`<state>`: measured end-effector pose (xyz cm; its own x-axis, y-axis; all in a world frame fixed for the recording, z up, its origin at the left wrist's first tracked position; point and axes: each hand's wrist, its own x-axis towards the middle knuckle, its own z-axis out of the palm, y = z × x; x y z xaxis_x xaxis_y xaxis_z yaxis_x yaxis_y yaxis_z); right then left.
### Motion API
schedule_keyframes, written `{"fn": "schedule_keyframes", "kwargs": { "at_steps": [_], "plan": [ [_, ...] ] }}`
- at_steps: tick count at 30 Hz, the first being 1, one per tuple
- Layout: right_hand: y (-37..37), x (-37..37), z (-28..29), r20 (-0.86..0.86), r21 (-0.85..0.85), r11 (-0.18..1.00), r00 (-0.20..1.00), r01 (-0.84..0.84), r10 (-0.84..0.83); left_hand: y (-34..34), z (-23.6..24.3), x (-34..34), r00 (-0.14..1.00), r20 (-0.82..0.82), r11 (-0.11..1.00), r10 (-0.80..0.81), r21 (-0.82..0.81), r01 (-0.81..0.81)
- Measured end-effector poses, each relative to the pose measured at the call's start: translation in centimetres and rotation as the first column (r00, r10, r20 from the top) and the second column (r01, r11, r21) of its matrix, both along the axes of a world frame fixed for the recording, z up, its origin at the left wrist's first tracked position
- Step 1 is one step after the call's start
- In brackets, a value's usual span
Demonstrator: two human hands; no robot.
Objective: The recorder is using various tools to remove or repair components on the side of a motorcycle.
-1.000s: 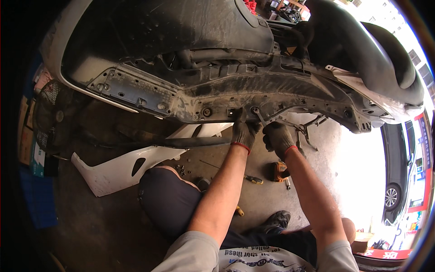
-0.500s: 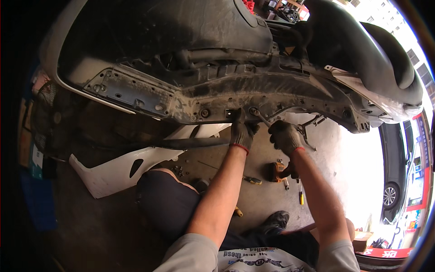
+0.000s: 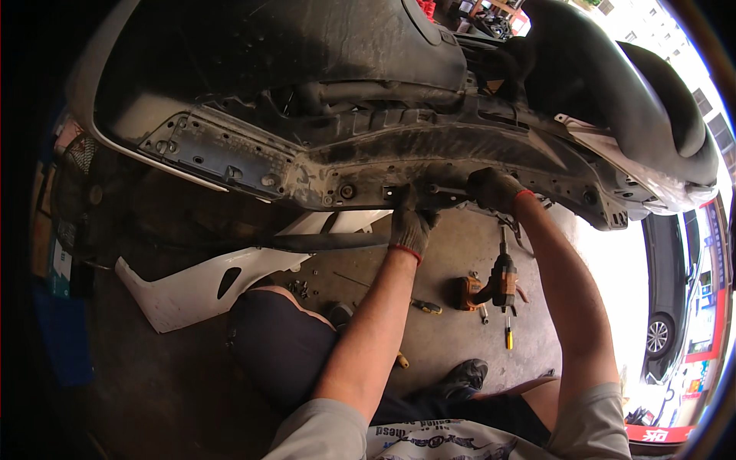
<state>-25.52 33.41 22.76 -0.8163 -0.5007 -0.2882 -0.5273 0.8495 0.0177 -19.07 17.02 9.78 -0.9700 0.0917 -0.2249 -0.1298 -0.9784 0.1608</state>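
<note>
A dirty dark metal rail (image 3: 368,192) spans the underside of a stripped vehicle front. On its lower edge my gloved left hand (image 3: 412,228) is closed, some fingers reaching up over the face and others hidden. My gloved right hand (image 3: 494,190) is closed around one end of a wrench (image 3: 448,190). The wrench lies nearly level along the rail, its other end at a bolt just right of my left fingertips. A long black strip (image 3: 330,243) ends beside my left wrist; whether it continues behind the hand is hidden.
On the floor lie a white body panel (image 3: 192,287), an orange-and-black power drill (image 3: 504,280), a yellow screwdriver (image 3: 509,334) and loose bolts (image 3: 301,289). A fan (image 3: 77,192) stands at the left. A dark car (image 3: 665,291) is parked outside at the right.
My right hand has swung up and right, turning the wrench from slanted down to nearly level. The drill now shows from behind my right forearm. My left hand has stayed put.
</note>
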Motion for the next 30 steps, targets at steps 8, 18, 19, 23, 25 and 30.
{"fn": "schedule_keyframes", "kwargs": {
  "at_steps": [8, 18, 19, 23, 25, 30],
  "plan": [
    [-2.2, 5.2, 0.3, 0.480, -0.295, 0.753, 0.772, 0.589, -0.416, -0.7, -0.4, 0.3, 0.998, 0.068, 1.000, -0.001, -0.025, 0.003],
    [-7.4, 12.1, -1.5, 0.743, -0.536, 0.083, 0.516, 0.840, -0.426, -0.3, 1.0, 0.5, 0.989, 0.147, 1.000, 0.011, 0.010, -0.013],
    [-7.7, 12.3, -1.4, 0.760, -0.530, 0.069, 0.509, 0.845, -0.403, -0.6, 0.4, 0.3, 0.989, 0.150, 1.000, 0.016, -0.013, -0.014],
    [-3.7, 11.0, -3.3, 0.481, -0.571, 0.507, 0.764, 0.646, -0.430, -0.3, -0.7, 0.0, 0.999, 0.041, 0.999, -0.035, -0.038, 0.036],
    [-3.9, 10.5, -0.7, 0.495, -0.470, 0.558, 0.728, 0.684, -0.475, -0.3, 0.0, 0.5, 0.997, 0.077, 0.991, 0.013, -0.136, -0.003],
    [-2.6, 6.5, 0.8, 0.296, -0.276, 0.772, 0.815, 0.573, -0.499, -0.4, 0.5, 0.4, 0.996, 0.095, 0.989, 0.005, -0.149, 0.009]
  ]
}}
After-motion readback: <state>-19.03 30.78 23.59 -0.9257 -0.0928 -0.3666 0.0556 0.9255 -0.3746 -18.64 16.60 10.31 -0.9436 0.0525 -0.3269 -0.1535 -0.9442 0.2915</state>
